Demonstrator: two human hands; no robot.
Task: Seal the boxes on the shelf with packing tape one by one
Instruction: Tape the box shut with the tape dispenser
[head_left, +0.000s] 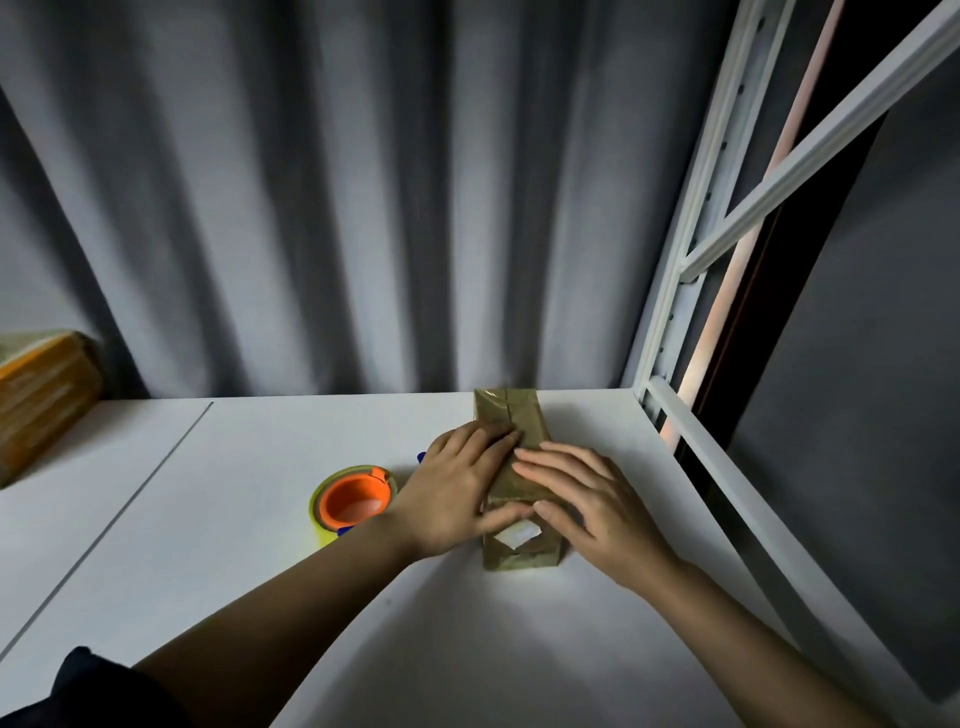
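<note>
The taped cardboard box is pressed under flat left hand and right hand (fingers extended), presumably smoothing tape.

Left hand and right hand press flat on 1 box, apparently taped.

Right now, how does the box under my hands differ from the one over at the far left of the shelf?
The box under the hands lies near the shelf's right end, olive-brown, with both the left hand and right hand pressing flat on its top. The far-left box is untouched, more orange-yellow, and partly cut off by the picture's edge. The near box shows a white label on its front end; none shows on the other. Both look glossy with tape.
</note>
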